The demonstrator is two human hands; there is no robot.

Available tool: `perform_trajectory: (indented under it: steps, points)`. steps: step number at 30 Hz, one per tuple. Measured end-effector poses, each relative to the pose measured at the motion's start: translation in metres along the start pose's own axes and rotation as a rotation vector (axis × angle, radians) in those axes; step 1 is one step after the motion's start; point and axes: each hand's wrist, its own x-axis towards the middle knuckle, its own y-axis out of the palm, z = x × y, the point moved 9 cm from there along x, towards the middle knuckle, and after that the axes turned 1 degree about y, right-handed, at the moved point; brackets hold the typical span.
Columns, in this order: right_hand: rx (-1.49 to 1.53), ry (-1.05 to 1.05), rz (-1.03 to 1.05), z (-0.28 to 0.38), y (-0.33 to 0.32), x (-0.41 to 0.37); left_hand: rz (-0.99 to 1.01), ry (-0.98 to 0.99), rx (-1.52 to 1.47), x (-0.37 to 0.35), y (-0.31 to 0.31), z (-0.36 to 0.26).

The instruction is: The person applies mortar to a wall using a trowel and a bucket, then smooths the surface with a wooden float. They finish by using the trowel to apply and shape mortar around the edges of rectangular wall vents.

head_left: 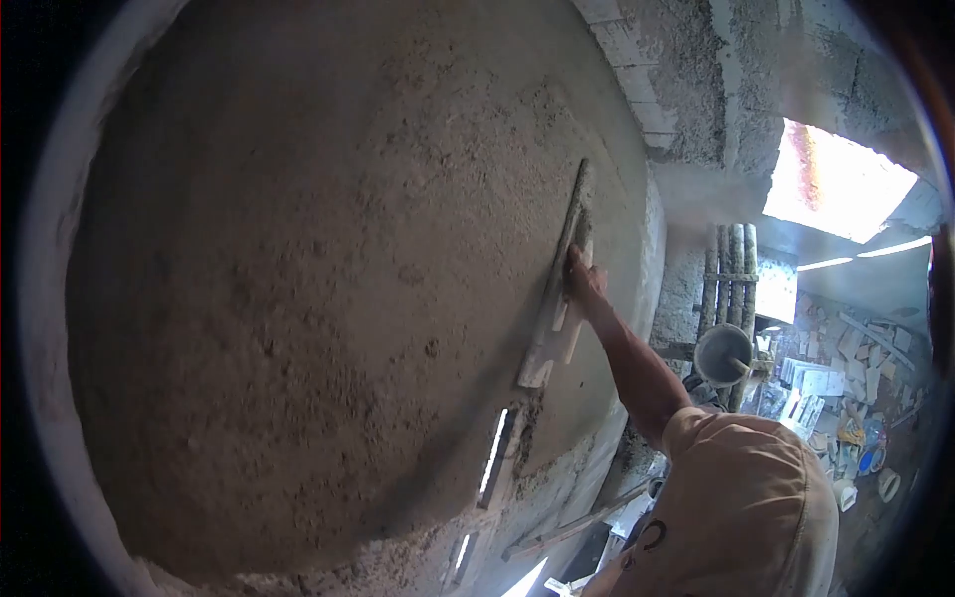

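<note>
Own hands out of view, so no grip to report; only a co-worker's hand (585,282), closed around the handle of a long float (560,289) lying flat against the wet plastered wall (298,298), near the wall's right edge. Probably best drawn with even pressure, leading edge slightly lifted. Low on the wall, open slots (494,453) to skirt. Right of the wall, a bucket (723,350), poles (734,264) and rubble (856,368).
</note>
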Motion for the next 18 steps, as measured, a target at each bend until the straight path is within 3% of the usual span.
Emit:
perform_trajectory:
  steps: [3,6,8,9,11,15,16,18]
  points:
    - [-0.081,-0.054,-0.085,0.033,-0.002,0.097,-0.001,0.013,-0.034,0.005,0.024,-0.049]
    - [-0.295,-0.621,0.055,0.173,0.015,0.112,-0.004,0.018,-0.067,0.01,0.048,-0.087]
    - [-0.258,-0.641,0.08,0.252,0.02,0.089,-0.005,0.022,-0.091,0.014,0.061,-0.104]
    - [-0.19,-0.511,0.081,0.28,0.02,0.065,-0.003,0.018,-0.1,0.015,0.066,-0.11]
    - [-0.178,-0.488,0.103,0.321,0.031,0.03,-0.007,0.012,-0.115,0.018,0.073,-0.119]
    - [-0.373,-0.897,0.151,0.299,0.063,-0.039,-0.006,-0.004,-0.143,0.026,0.08,-0.13]
    - [-0.23,-0.915,0.201,0.293,0.053,-0.091,-0.011,-0.009,-0.149,0.029,0.079,-0.132]
    - [-0.271,-0.8,0.213,0.265,0.038,-0.105,-0.019,-0.028,-0.155,0.032,0.076,-0.132]
